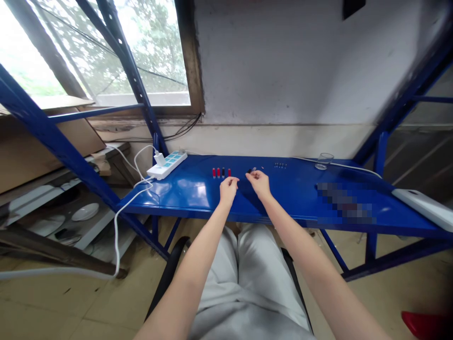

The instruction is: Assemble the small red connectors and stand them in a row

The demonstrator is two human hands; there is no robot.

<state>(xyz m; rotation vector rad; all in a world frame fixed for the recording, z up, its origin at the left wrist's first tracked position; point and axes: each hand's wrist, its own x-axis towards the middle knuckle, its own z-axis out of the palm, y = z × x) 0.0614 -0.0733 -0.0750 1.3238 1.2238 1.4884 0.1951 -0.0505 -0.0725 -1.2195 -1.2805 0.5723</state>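
Several small upright-looking pieces with pale lower ends lie in a row on the blue table: a red piece [214,173], a second red one, a black piece [223,172] and another red piece [229,173] just beyond my left hand [229,190]. My left hand is closed, thumb and fingers together; anything inside it is too small to make out. My right hand [259,183] is also closed in a pinch, its fingertips at a small dark piece [249,171]. Whether they grip that piece cannot be made out. A small clear piece [254,169] shows just behind the fingers.
Tiny silvery parts [281,165] lie toward the back of the blue table [177,200]. A glass [323,161] stands back right, near a blurred-out object [347,203] and a white device [424,208]. At left sits a power strip [167,165] with a trailing white cable [116,236].
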